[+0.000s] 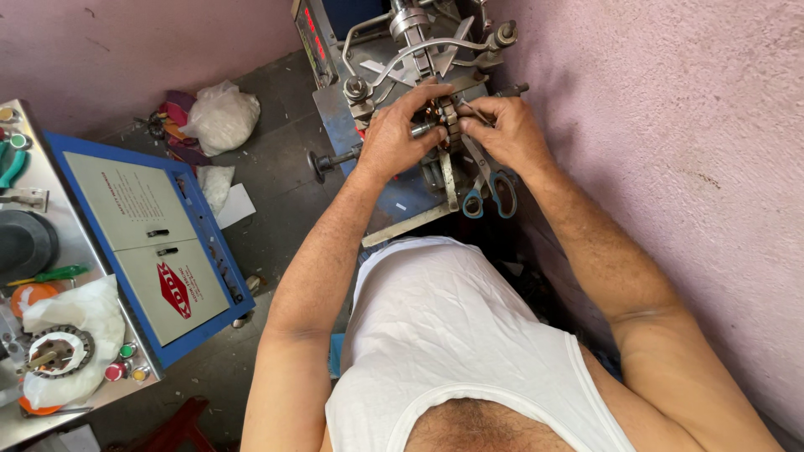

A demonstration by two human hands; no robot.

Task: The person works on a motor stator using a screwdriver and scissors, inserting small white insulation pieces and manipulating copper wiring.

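Both hands closed on small wound armature (pixel 446 115) at 12 o'clock, mounted in metal machine (pixel 402 59).

Left hand (pixel 394 134) curled around its left side, thumb and fingers gripping shaft; right hand (pixel 507 130) pinching its right side with fingertips. Blue-handled scissors (pixel 490 188) hanging just below, at 6 o'clock of hands. Blue cabinet (pixel 159 251) well apart at 9 o'clock; white bag (pixel 222 117) at 10 o'clock.

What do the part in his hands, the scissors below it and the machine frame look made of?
The part between the left hand and right hand: apparently metal, with reddish-brown glints that could be copper wire; mostly hidden by fingers. The scissors: grey, dull metal blades with blue, smooth handles, likely plastic. The machine frame: blue-painted metal by its look, carrying bare shiny steel arms.
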